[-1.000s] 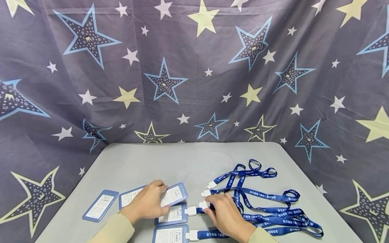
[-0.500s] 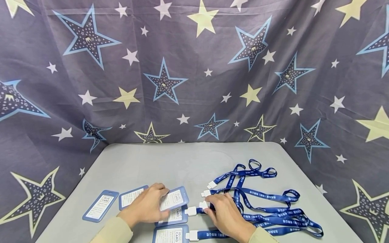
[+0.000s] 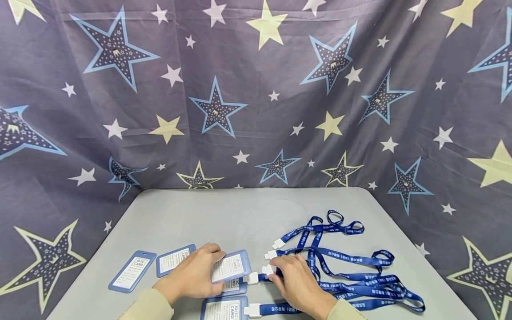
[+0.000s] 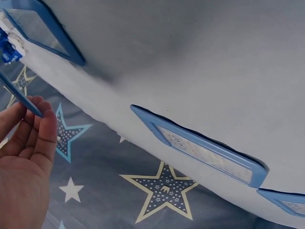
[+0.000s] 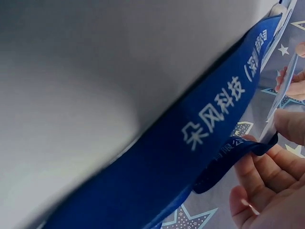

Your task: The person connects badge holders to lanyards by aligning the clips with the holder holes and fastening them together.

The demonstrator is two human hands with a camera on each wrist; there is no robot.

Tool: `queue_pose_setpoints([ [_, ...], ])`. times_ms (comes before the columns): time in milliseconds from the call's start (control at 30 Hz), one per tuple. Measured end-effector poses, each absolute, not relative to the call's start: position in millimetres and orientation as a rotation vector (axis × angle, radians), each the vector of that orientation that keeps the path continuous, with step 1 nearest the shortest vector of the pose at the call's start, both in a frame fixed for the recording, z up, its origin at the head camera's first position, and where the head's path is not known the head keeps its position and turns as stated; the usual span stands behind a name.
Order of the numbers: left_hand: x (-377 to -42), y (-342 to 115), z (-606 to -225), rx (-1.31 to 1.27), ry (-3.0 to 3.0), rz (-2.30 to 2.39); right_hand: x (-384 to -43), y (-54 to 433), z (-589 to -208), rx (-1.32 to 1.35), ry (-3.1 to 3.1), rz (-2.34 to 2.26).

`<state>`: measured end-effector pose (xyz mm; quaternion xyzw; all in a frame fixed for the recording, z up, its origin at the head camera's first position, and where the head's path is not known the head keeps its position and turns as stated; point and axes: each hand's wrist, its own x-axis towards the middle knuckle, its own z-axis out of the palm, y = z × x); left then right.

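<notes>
My left hand (image 3: 194,273) pinches a blue ID card holder (image 3: 232,266) by its left side, its slotted end turned to the right. In the left wrist view the held holder is edge-on between thumb and fingers (image 4: 45,129). My right hand (image 3: 302,282) pinches a blue lanyard near its white clip (image 3: 269,269), which points left toward the held holder with a gap between them. Below the held holder, and partly hidden by it, lies another card holder (image 3: 234,290) joined to a lanyard clip (image 3: 252,278). A third holder (image 3: 224,309), also clipped to a lanyard, lies nearest the front edge.
Two loose card holders (image 3: 133,272) (image 3: 172,261) lie at the left of the grey table (image 3: 224,213). Farther back on the right are lanyards with free white clips (image 3: 278,243) (image 3: 271,254). Their blue straps (image 3: 376,289) overlap in loops. A star-patterned curtain (image 3: 256,89) hangs behind.
The left hand has shifted the held card holder slightly right and toward the front, covering more of the holder beneath. The right hand and its lanyard have stayed put.
</notes>
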<state>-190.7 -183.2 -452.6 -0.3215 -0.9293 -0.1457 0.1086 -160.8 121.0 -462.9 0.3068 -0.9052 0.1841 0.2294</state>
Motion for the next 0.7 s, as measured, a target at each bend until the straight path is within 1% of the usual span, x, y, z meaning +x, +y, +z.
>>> queue_pose_setpoints([
  [700,-184.6,-176.7,-449.2,-1.094,-2.644,-0.441,-161.9,120.6,-460.5,0.847,-2.534,0.515],
])
